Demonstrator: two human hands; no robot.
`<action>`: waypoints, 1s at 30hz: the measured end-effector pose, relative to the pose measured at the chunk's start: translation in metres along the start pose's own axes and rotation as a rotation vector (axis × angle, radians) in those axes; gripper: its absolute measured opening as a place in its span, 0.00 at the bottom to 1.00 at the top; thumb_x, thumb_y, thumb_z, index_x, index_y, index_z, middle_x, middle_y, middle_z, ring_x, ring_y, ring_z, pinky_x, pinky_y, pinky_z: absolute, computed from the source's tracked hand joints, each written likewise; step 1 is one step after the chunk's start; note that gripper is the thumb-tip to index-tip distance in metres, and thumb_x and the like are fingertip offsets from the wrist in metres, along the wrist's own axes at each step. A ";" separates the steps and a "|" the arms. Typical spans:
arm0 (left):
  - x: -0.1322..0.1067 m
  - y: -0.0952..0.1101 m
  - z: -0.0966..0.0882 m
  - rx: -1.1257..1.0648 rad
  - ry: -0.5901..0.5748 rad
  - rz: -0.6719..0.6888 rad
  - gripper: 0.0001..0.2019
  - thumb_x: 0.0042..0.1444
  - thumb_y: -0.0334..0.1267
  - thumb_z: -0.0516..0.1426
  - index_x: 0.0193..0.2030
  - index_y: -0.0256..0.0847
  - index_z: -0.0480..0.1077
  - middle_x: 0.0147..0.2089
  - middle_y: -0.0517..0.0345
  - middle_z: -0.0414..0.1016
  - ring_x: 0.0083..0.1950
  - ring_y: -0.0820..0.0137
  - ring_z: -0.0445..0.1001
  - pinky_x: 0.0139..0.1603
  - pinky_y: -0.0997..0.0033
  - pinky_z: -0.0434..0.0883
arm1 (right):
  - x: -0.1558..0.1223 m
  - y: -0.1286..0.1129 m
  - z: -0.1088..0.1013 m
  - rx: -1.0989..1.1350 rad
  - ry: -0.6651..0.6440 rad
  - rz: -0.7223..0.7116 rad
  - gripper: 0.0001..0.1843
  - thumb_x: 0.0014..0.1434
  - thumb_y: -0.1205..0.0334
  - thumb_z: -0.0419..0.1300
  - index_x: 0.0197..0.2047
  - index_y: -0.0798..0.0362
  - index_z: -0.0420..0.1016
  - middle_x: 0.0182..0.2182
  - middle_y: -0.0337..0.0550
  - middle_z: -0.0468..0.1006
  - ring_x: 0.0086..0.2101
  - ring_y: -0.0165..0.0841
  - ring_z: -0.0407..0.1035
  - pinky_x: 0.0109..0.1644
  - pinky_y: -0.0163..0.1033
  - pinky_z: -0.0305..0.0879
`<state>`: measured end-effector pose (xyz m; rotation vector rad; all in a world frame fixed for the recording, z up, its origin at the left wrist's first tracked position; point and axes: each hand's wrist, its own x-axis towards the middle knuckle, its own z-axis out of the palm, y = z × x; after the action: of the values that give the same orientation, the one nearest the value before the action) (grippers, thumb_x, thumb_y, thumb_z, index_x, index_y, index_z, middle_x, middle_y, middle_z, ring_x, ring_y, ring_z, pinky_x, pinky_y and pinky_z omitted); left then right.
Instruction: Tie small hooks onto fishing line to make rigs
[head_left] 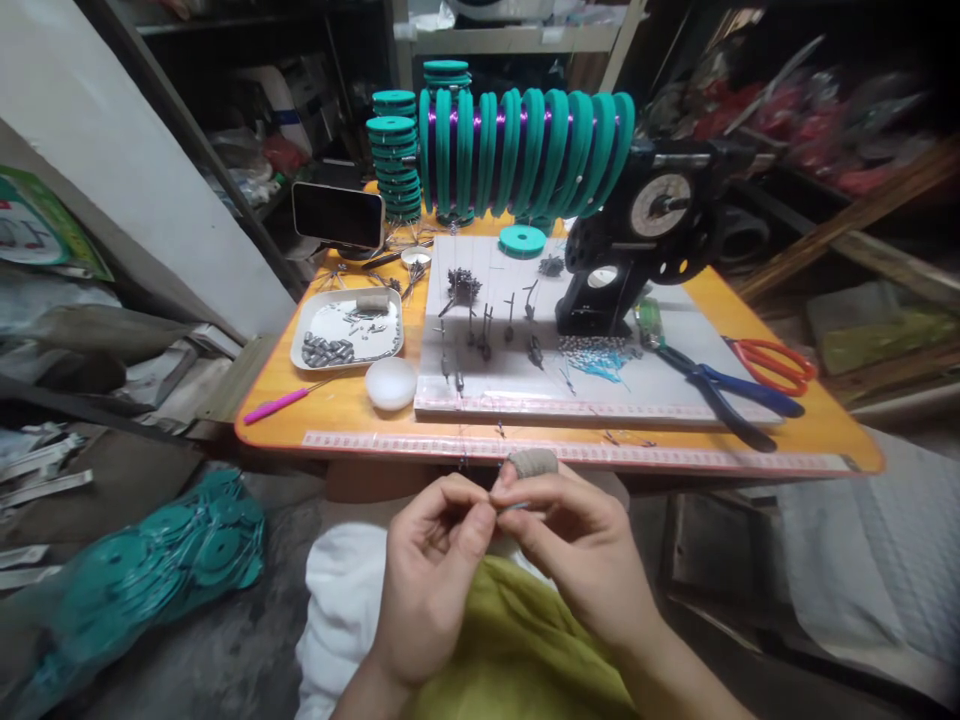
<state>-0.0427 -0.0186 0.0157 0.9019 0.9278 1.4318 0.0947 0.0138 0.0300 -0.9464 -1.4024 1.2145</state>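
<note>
Above my lap, just in front of the table edge, my left hand (439, 565) pinches thumb and forefinger together on something too small to name. My right hand (581, 545) meets it fingertip to fingertip. It also pinches, with a thin bluish piece (516, 507) showing between its fingers. Grey-beige tape (532, 462) is wrapped round one of its fingers. Beyond the hands, fine lines hang from teal foam spools (525, 150) wound with purple thread. Small dark weights (535, 350) lie on the white board (480, 395) behind.
A white tray (300, 325) of grey metal pieces, a white cup (391, 384) and a pink-handled tool (276, 405) are at left. Blue-handled pliers (709, 385), red-handled scissors (780, 365) and a black machine (600, 290) stand right. A phone (337, 215) leans behind.
</note>
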 end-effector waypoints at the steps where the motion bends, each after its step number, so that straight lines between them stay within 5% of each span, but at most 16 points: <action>1: 0.000 0.000 0.000 -0.014 -0.004 -0.006 0.05 0.65 0.36 0.58 0.38 0.42 0.75 0.36 0.61 0.72 0.41 0.73 0.73 0.49 0.75 0.70 | 0.001 -0.001 0.001 0.011 0.011 -0.003 0.06 0.56 0.64 0.69 0.36 0.42 0.84 0.33 0.39 0.79 0.31 0.29 0.75 0.31 0.30 0.73; 8: 0.002 -0.005 -0.001 -0.040 -0.008 -0.014 0.05 0.65 0.35 0.57 0.39 0.41 0.74 0.36 0.59 0.72 0.41 0.72 0.74 0.50 0.71 0.70 | 0.002 -0.009 -0.002 -0.310 0.045 -0.236 0.08 0.57 0.70 0.67 0.37 0.48 0.83 0.30 0.40 0.78 0.28 0.28 0.73 0.27 0.30 0.70; 14: 0.002 -0.007 0.000 -0.008 -0.004 -0.043 0.05 0.65 0.37 0.57 0.39 0.40 0.73 0.36 0.59 0.71 0.38 0.72 0.70 0.40 0.74 0.67 | -0.002 -0.011 -0.001 -0.387 0.015 -0.359 0.12 0.57 0.75 0.65 0.41 0.50 0.81 0.37 0.44 0.77 0.35 0.32 0.75 0.28 0.31 0.71; 19: 0.001 -0.007 -0.001 0.018 0.030 -0.036 0.06 0.64 0.38 0.58 0.37 0.40 0.73 0.34 0.59 0.72 0.38 0.71 0.70 0.41 0.74 0.67 | -0.006 -0.011 -0.005 -0.291 0.074 -0.355 0.14 0.57 0.75 0.65 0.42 0.47 0.81 0.37 0.42 0.77 0.37 0.32 0.75 0.34 0.33 0.74; 24: 0.000 -0.005 0.000 0.037 0.047 -0.006 0.05 0.64 0.37 0.58 0.37 0.40 0.73 0.34 0.60 0.72 0.37 0.73 0.69 0.39 0.76 0.66 | -0.005 -0.008 -0.006 -0.172 0.079 -0.196 0.16 0.57 0.69 0.67 0.48 0.44 0.79 0.38 0.41 0.76 0.30 0.29 0.73 0.27 0.30 0.73; 30: 0.000 -0.005 0.003 0.008 -0.003 -0.049 0.06 0.65 0.38 0.57 0.37 0.40 0.73 0.35 0.58 0.71 0.37 0.71 0.70 0.40 0.74 0.67 | -0.002 -0.005 -0.003 -0.131 0.048 -0.190 0.06 0.58 0.69 0.67 0.35 0.47 0.83 0.35 0.43 0.78 0.33 0.33 0.76 0.30 0.33 0.75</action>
<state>-0.0382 -0.0183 0.0121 0.8811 0.9476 1.3857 0.0984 0.0118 0.0349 -0.9030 -1.5115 0.9622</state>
